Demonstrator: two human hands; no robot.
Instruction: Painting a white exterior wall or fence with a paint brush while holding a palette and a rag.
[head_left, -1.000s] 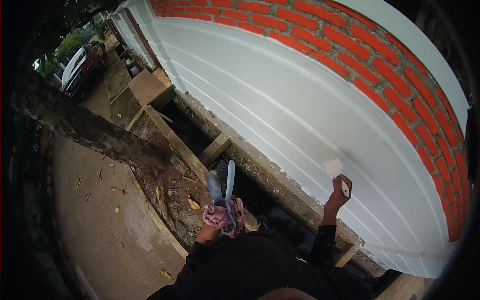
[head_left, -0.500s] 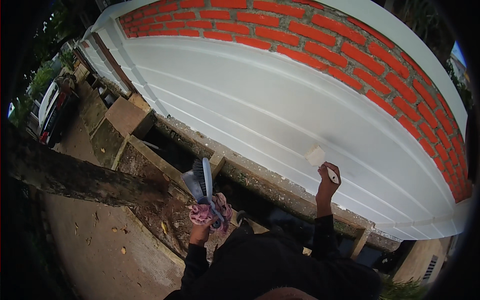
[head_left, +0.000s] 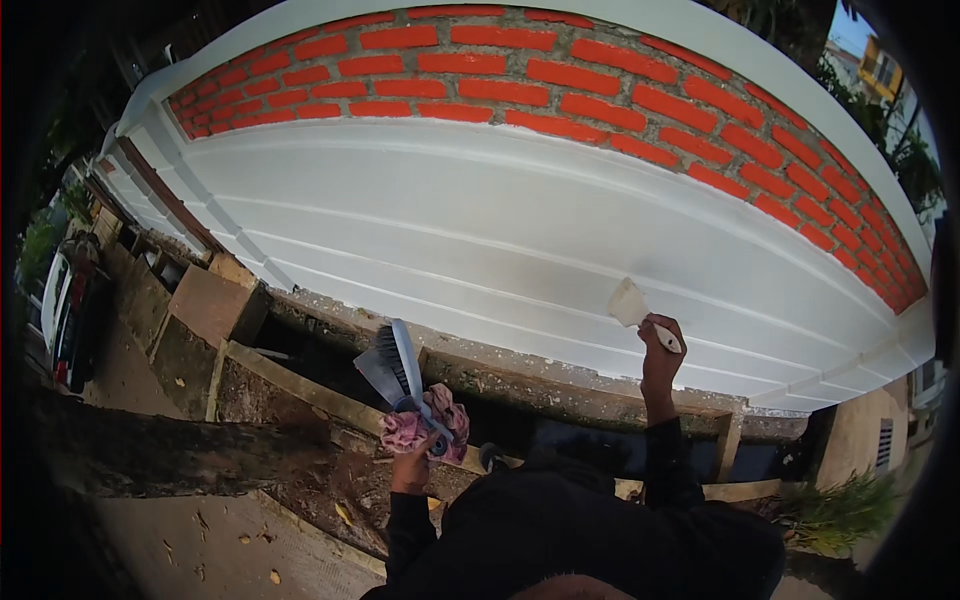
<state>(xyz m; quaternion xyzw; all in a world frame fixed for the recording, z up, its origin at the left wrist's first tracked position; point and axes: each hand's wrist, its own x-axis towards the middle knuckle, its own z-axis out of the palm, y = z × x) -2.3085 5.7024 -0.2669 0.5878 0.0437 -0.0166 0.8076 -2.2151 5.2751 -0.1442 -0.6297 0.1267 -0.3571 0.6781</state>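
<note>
My right hand [head_left: 661,362] is closed round the pale handle of a wide paintbrush [head_left: 628,303]. Its off-white bristles point up and left, in front of the white wall [head_left: 450,225]; whether they touch it I cannot tell. Lower left, my left hand [head_left: 411,468] grips a bundle: a hand brush [head_left: 406,350] with a blue-grey back and dark bristles, a grey dustpan [head_left: 376,379] beside it, and a crumpled pink cloth [head_left: 402,432] bunched round their handles. The cloth partly hides my left fingers.
Orange-red bricks [head_left: 500,92] band the wall's upper part. Below it runs an open drain [head_left: 585,442] with dark water and a concrete edge. A tree trunk [head_left: 180,450] leans in from the left, near a concrete block [head_left: 207,300]. A plant [head_left: 840,512] grows at lower right.
My view has turned, so the wall lies more level and more plants show at the right. Both hands keep their holds; the paintbrush stays before the wall, with its bristles slightly higher in view.
</note>
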